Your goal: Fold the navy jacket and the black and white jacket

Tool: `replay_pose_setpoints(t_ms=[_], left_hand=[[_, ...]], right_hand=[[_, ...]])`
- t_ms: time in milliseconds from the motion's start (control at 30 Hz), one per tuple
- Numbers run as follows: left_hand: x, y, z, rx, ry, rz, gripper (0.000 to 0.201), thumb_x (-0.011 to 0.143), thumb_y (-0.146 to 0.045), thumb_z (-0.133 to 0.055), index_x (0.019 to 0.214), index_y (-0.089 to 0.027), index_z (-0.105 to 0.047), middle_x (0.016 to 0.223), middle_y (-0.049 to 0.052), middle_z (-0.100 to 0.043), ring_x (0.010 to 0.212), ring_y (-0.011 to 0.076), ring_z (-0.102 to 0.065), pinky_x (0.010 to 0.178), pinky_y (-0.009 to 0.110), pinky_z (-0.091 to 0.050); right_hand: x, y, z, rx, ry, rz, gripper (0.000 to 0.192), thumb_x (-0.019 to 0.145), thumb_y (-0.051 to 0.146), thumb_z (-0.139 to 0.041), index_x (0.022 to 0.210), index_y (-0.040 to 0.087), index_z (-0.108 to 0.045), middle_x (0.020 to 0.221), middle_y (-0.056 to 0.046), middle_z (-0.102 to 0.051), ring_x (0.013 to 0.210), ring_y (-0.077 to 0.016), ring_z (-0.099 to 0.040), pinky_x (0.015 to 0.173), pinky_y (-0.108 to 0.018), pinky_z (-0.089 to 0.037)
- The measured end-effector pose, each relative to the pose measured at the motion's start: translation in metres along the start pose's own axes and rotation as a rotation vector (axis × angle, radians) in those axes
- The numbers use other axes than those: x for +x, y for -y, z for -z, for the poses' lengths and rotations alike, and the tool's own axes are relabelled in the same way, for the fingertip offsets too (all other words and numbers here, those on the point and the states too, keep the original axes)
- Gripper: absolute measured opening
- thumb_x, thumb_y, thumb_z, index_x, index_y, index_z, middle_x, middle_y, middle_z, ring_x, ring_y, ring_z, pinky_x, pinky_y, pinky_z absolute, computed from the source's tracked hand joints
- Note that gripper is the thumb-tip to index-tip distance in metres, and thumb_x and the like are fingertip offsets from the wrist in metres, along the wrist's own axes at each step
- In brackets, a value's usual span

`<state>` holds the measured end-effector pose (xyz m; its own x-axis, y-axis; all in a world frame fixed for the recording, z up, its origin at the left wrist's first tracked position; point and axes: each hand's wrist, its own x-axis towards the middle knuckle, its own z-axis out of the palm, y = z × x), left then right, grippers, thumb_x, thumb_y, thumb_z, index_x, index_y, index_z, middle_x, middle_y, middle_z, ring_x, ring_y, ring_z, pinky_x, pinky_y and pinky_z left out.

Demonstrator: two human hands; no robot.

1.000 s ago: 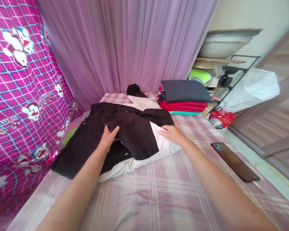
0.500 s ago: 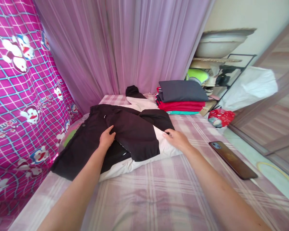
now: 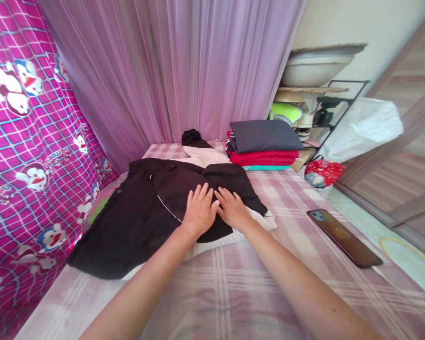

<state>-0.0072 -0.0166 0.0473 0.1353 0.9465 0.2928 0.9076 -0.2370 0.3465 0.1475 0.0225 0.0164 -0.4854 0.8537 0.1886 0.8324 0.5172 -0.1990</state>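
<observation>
A black and white jacket (image 3: 127,222) lies spread on the bed, its dark front up and pale parts showing along the near and right edges. One sleeve with a black cuff (image 3: 193,138) stretches toward the curtain. My left hand (image 3: 200,210) rests flat on the black cloth with fingers spread. Right beside it, my right hand (image 3: 232,206) also lies flat, fingers out, on the jacket's right part. Neither hand grips the fabric. A thin white trim line runs across the dark cloth left of my hands.
A stack of folded clothes (image 3: 265,141) stands at the back right. On the bed's right side lies a phone (image 3: 345,238) with a cable. Purple curtains (image 3: 198,71) hang behind, a pink patterned cloth (image 3: 31,141) at left. A rack with a basin (image 3: 317,68) stands beyond.
My left hand has moved right and my right hand slightly left, so they now lie side by side. Both have let go of the cloth, and the folded sleeve lies flatter.
</observation>
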Motion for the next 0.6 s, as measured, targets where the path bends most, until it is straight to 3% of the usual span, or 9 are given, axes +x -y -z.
replay_pose_setpoints(t_ms=[67,167,333,600], left_hand=[[0.007,-0.012,-0.013,-0.015,0.047,-0.011,0.056,0.098,-0.044,-0.031,0.145,-0.018,-0.048,0.158,0.012,-0.037,0.148,0.0322,-0.026,0.120,0.055,-0.018],[0.017,-0.008,-0.029,0.009,0.115,0.015,0.058,0.099,-0.044,-0.027,0.148,-0.019,-0.044,0.158,0.013,-0.035,0.148,0.0325,-0.026,0.119,0.059,-0.018],[0.029,0.029,-0.041,0.122,0.101,0.044,0.058,0.098,-0.044,-0.033,0.153,-0.026,-0.035,0.161,0.009,-0.031,0.149,0.0299,-0.023,0.120,0.060,-0.013],[0.065,0.091,-0.031,0.179,0.111,0.197,0.062,0.097,-0.054,-0.032,0.151,-0.024,-0.039,0.159,0.010,-0.034,0.149,0.0307,-0.025,0.120,0.057,-0.012]], right_hand=[[0.000,-0.005,-0.004,0.048,-0.027,-0.023,0.053,0.099,0.031,-0.035,0.150,0.016,-0.041,0.157,-0.013,-0.036,0.145,-0.0258,-0.032,0.117,-0.050,-0.029],[0.002,-0.012,-0.007,0.106,-0.093,-0.095,0.052,0.099,0.026,-0.029,0.146,0.014,-0.046,0.152,-0.014,-0.044,0.141,-0.0246,-0.040,0.116,-0.046,-0.033],[0.004,-0.014,-0.015,0.094,-0.175,-0.115,0.051,0.098,0.027,-0.031,0.143,0.014,-0.052,0.147,-0.015,-0.051,0.136,-0.0275,-0.047,0.114,-0.048,-0.035],[0.000,-0.011,-0.017,0.059,-0.199,-0.098,0.050,0.098,0.029,-0.032,0.142,0.014,-0.052,0.146,-0.014,-0.051,0.132,-0.0277,-0.050,0.114,-0.048,-0.035]])
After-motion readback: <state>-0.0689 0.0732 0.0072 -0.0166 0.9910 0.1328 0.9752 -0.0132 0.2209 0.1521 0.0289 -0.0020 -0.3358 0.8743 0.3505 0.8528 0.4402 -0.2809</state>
